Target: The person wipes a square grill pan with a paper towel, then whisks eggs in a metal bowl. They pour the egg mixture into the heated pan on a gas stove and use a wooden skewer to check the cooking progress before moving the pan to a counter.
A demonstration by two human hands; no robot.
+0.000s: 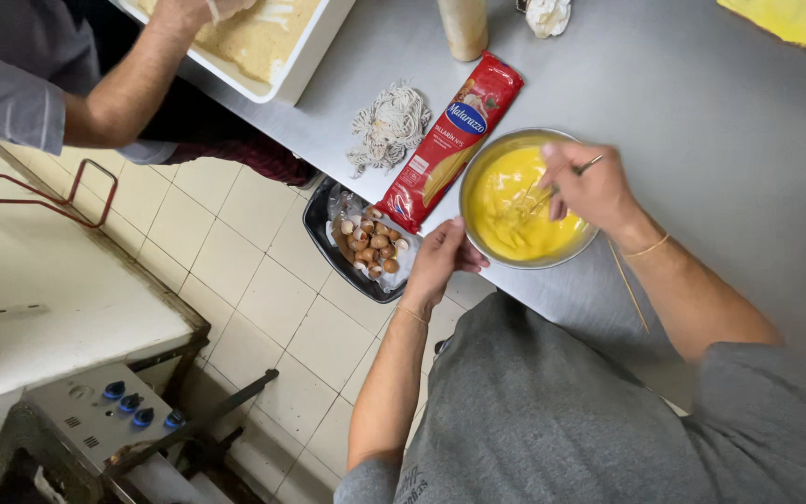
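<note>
A round metal bowl (474, 175) of yellow beaten egg (507, 191) sits at the near edge of a steel counter (701, 112). My right hand (591, 187) grips a wire whisk (541, 198) whose head is down in the egg. My left hand (440, 257) holds the bowl's rim on the side nearest me. A red packet of long pasta (450, 140) lies just left of the bowl, and a thin wooden skewer (629, 287) lies on the counter by my right forearm.
A black bin (321, 233) with eggshells stands on the tiled floor below the counter edge. A string mop head (386, 124), a tan bottle (464, 26) and crumpled paper (547, 15) lie beyond. Another person's arm (123, 89) reaches into a white tray (300, 65). A stove (95, 411) is at lower left.
</note>
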